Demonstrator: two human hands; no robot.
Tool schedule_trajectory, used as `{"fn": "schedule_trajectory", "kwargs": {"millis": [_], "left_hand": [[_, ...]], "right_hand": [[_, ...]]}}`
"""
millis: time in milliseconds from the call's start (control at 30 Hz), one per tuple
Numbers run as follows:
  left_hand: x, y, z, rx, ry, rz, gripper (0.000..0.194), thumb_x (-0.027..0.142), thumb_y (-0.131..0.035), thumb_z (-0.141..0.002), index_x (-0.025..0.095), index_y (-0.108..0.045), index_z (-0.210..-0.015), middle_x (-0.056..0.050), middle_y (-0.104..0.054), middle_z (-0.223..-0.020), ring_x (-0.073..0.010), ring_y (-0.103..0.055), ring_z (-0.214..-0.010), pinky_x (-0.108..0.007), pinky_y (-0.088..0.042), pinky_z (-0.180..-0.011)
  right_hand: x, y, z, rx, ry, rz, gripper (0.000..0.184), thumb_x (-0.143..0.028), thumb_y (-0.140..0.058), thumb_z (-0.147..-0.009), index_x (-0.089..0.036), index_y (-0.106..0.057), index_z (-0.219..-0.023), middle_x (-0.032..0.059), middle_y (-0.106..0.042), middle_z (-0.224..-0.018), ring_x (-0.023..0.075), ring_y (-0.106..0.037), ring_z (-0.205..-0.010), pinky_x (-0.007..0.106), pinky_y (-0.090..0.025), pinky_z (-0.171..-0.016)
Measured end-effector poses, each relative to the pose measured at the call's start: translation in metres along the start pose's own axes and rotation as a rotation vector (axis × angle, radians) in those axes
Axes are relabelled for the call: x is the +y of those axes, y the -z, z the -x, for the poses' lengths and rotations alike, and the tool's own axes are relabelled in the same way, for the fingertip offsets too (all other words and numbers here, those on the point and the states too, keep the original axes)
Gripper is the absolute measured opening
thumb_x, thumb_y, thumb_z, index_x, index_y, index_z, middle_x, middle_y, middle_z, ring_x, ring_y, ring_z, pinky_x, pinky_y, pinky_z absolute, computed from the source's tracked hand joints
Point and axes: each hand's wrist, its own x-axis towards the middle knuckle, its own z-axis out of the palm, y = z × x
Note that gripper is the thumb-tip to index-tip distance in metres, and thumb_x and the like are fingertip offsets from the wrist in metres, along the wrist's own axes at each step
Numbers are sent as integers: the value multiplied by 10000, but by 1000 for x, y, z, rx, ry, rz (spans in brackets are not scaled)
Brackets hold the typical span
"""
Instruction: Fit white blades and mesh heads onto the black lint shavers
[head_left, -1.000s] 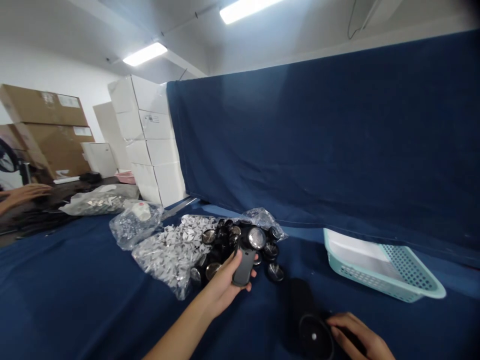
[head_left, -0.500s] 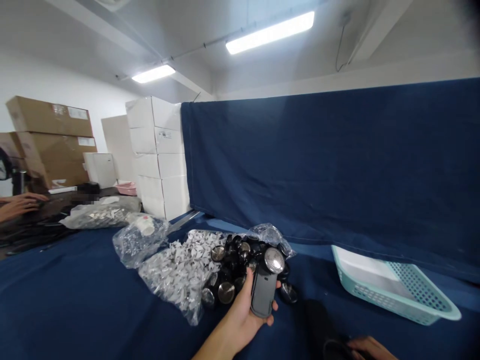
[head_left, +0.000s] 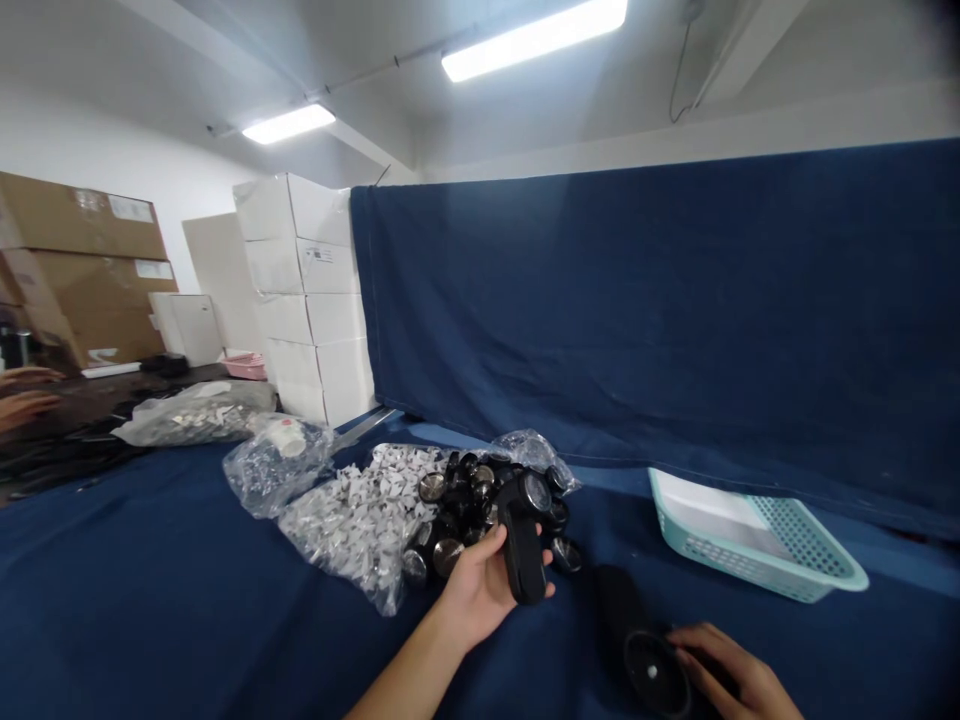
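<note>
Black lint shaver (head_left: 523, 550) gripped upright in the closed fingers of the left hand (head_left: 480, 585), metal head just above the fingertips — black cylindrical housing (head_left: 619, 605) held at its round end by the curled fingers of the right hand (head_left: 720, 665)

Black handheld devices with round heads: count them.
2: a black device held in the left hand beside the pile of round black parts, and a second device under the right hand. More may be hidden in the pile.
</note>
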Motion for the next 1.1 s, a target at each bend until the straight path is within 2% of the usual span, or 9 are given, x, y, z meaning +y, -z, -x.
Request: {"fn": "schedule_trajectory", "kwargs": {"millis": [100, 267, 367, 467, 600, 700, 867, 967, 1100], "left_hand": [[5, 4, 1, -49, -73, -28, 231, 180, -652, -825, 148, -655, -1054, -122, -677, -1135, -321, -609, -1101, -489, -488, -885], [15, 10, 1, -98, -155, -146, 333, 103, -715, -745, 145, -659, -1070, -123, -676, -1143, -291, -602, -1114, -493, -448, -968], [18, 12, 0, -24, -241, -215, 292, 82, -754, -696, 169, -672, -963, -86, -687, -1118, -278, -618, -1077, -517, -438, -981], [21, 13, -1, 39, -284, -285, 291, 93, -789, -659, 163, -666, -914, -74, -701, -1041, -264, -632, -1037, -489, -442, -983], [21, 11, -4, 128, -320, -350, 490, -8, -810, -562, 166, -659, -994, -61, -705, -1013, -231, -642, -992, -395, -457, -955], [18, 8, -7, 201, -360, -399, 629, -75, -818, -479, 166, -651, -1036, -59, -708, -1028, -212, -642, -964, -325, -459, -920], [15, 11, -6, 234, -323, -400, 575, 10, -840, -533, 148, -639, -1053, -87, -709, -989, -241, -660, -925, -367, -487, -873], [19, 17, -6, 225, -250, -370, 433, 109, -841, -615, 113, -636, -995, -125, -703, -943, -262, -682, -861, -412, -517, -826], [29, 26, -8, 244, -191, -283, 289, 296, -790, -733, 105, -616, -862, -82, -675, -748, -215, -681, -672, -340, -536, -671]], "right_hand": [[-1, 1, -1, -1, -13, -13, 286, -448, -560, -866, -239, -737, -947, 65, -750, -975, 226, -715, -899, 259, -576, -806], [2, 0, 2, -27, -53, -50, 312, -465, -559, -862, -239, -736, -983, 72, -741, -1020, 237, -704, -933, 281, -567, -834], [3, -3, 5, -23, -86, -68, 336, -483, -547, -864, -240, -736, -998, 78, -736, -1024, 250, -691, -947, 308, -558, -843], [2, -3, 2, -51, -116, -89, 334, -486, -552, -857, -239, -735, -987, 73, -740, -1000, 256, -684, -942, 324, -547, -845], [-3, 3, -11, -5, -203, -84, 375, -529, -538, -845, -236, -729, -981, 61, -742, -1014, 258, -680, -950, 324, -532, -857], [-8, 3, -21, 68, -220, -58, 385, -538, -551, -822, -229, -722, -973, 54, -739, -998, 254, -682, -906, 313, -536, -803], [-2, -12, -28, 265, -242, -78, 396, -539, -556, -807, -212, -688, -987, 55, -729, -923, 229, -689, -790, 295, -537, -713], [9, -22, -30, 383, -288, -62, 424, -558, -551, -795, -213, -669, -1011, 57, -720, -934, 230, -688, -801, 301, -525, -732], [12, -26, -32, 339, -342, -87, 466, -592, -571, -735, -216, -679, -986, 56, -731, -909, 246, -700, -789, 318, -525, -734]]}}
